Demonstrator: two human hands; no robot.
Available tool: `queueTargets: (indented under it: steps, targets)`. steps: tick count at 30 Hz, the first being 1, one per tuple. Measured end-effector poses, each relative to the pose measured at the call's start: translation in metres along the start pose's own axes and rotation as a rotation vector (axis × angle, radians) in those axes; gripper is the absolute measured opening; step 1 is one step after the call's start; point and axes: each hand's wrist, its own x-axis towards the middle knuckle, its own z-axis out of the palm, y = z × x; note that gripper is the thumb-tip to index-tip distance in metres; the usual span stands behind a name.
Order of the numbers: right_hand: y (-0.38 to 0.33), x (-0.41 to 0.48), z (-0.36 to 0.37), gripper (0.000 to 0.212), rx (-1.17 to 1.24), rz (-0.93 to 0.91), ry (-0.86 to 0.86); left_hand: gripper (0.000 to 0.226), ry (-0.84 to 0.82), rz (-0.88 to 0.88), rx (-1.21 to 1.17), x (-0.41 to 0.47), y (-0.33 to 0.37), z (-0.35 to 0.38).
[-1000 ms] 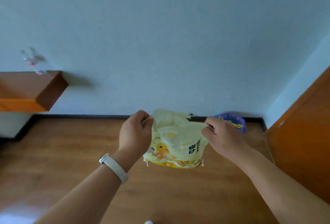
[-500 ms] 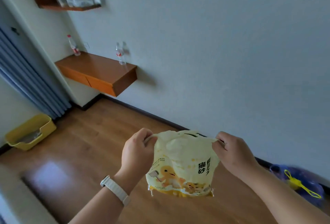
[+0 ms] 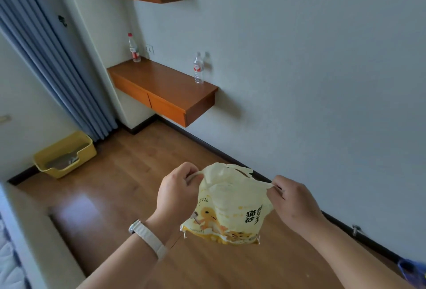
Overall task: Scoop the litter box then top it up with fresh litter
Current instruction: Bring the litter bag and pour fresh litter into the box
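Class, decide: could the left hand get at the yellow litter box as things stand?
Probably not: the left hand grips the litter bag, and the litter box sits far across the floor.

- My head camera looks forward and down, tilted, close on my left hand (image 3: 177, 194), right hand (image 3: 294, 203) and the cat litter bag (image 3: 230, 205).
- Its wide angle reaches the far yellow litter box (image 3: 88, 151) and wall-mounted desk (image 3: 161, 85).
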Motion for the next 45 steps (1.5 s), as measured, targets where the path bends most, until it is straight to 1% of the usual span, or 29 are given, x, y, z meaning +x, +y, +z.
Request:
queueTargets:
  steps: [4,11,16,19,22,26,28,32,34,38,42,45]
  targets:
    - [-0.034,0.038,0.017,0.040,0.000,-0.081,-0.023,0.022,0.072,-0.026,-0.028,0.028,-0.019,-0.026]
    - [-0.068,0.114,0.060,0.040,0.056,-0.183,-0.098,0.021,0.207,-0.131,-0.016,0.073,-0.058,-0.060]
    - [-0.077,0.181,0.108,0.028,0.122,-0.225,-0.213,0.020,0.241,-0.207,0.101,0.116,-0.091,-0.076]
    - [-0.090,0.229,0.134,0.027,0.181,-0.256,-0.267,0.022,0.289,-0.274,0.095,0.149,-0.104,-0.086]
    - [-0.106,0.279,0.154,0.028,0.203,-0.319,-0.357,0.022,0.357,-0.321,0.114,0.183,-0.109,-0.098]
    - [-0.122,0.338,0.176,0.029,0.216,-0.422,-0.474,0.020,0.413,-0.349,0.195,0.221,-0.113,-0.117]
    - [-0.135,0.362,0.186,0.028,0.244,-0.482,-0.504,0.016,0.433,-0.334,0.254,0.236,-0.119,-0.129]
    - [-0.177,0.399,0.206,0.027,0.335,-0.569,-0.574,0.017,0.502,-0.339,0.346,0.255,-0.137,-0.164]
    - [-0.201,0.415,0.219,0.026,0.354,-0.600,-0.595,0.021,0.527,-0.354,0.358,0.263,-0.148,-0.179]
    - [-0.245,0.447,0.253,0.026,0.368,-0.642,-0.590,0.016,0.578,-0.385,0.358,0.285,-0.181,-0.201]
    - [-0.287,0.475,0.299,0.028,0.335,-0.642,-0.582,0.017,0.627,-0.408,0.319,0.317,-0.225,-0.224]
    - [-0.314,0.492,0.342,0.029,0.299,-0.613,-0.572,0.013,0.621,-0.452,0.261,0.347,-0.268,-0.245]
